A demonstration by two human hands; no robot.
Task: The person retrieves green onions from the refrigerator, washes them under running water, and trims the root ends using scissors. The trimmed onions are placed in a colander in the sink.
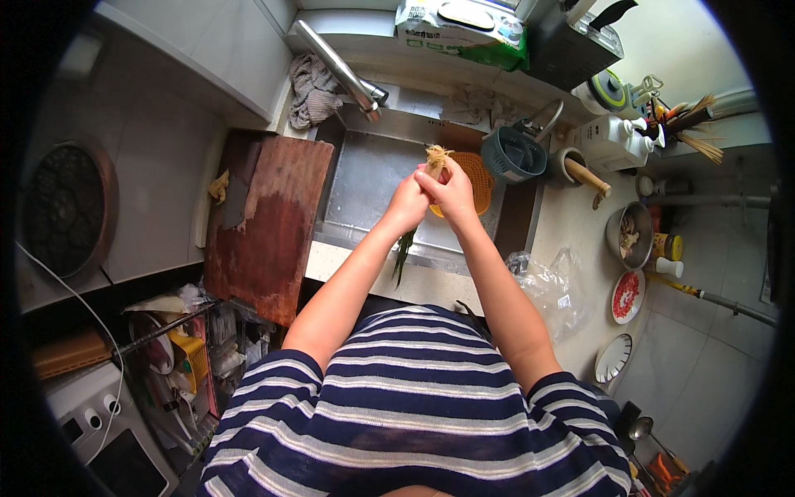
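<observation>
Over the metal sink (372, 168), both hands hold a bunch of green onions (405, 248). Its pale root end pokes up past my fingers, and dark green leaves hang down below my left wrist. My left hand (407, 202) is wrapped around the stalks. My right hand (455, 189) grips them near the roots, its thumb over the left hand's fingers. Most of the stalks are hidden by the hands. Behind my right hand, an orange plastic colander (475, 174) lies in the sink, partly covered.
A curved faucet (338, 65) reaches over the sink. A wooden cutting board (279, 217) stands at left. A blue-grey strainer basket (514, 155), mortar with wooden pestle (587, 176), clear plastic bag (556, 286), steel bowl (630, 236) and plate of chopped red food (627, 297) line the right side.
</observation>
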